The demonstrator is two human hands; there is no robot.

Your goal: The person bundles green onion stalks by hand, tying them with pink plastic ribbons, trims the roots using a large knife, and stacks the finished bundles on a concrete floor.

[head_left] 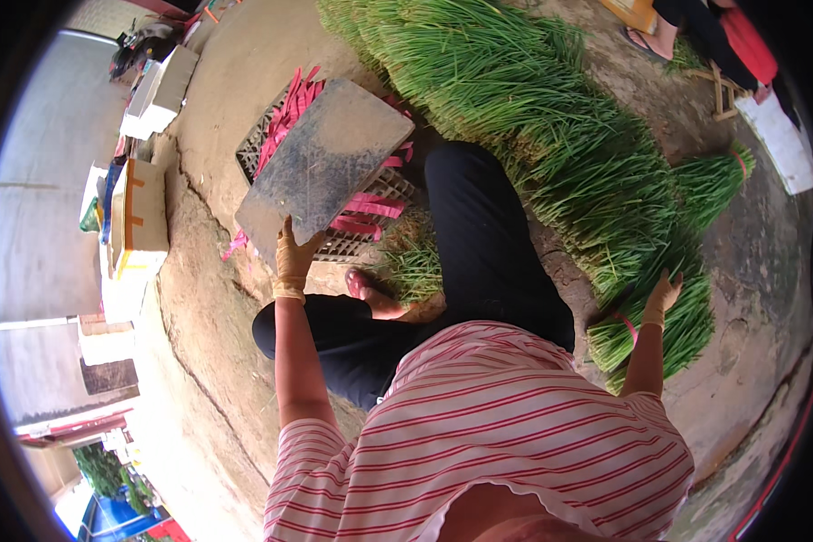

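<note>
My left hand (294,261), in a thin pale glove, rests at the near edge of a dark, worn flat board (328,149), fingers spread. The board lies over a black plastic crate (342,249), and pink strips (291,122) stick out around it. On the right, my right hand (664,295), with a similar covering, reaches over a bundle of long green leafy stalks (684,325) tied with a pink band (627,326). Its fingers are apart; whether it grips any stalks is unclear. A long heap of the same green stalks (515,88) runs from the top down to it.
White foam boxes (156,95) and an orange-taped box (139,217) stand along the left. Loose green scraps (413,264) lie by my foot. At upper right a person (704,40) sits near a small wooden stool (721,95), a white foam piece (776,139) and another tied bundle (715,183).
</note>
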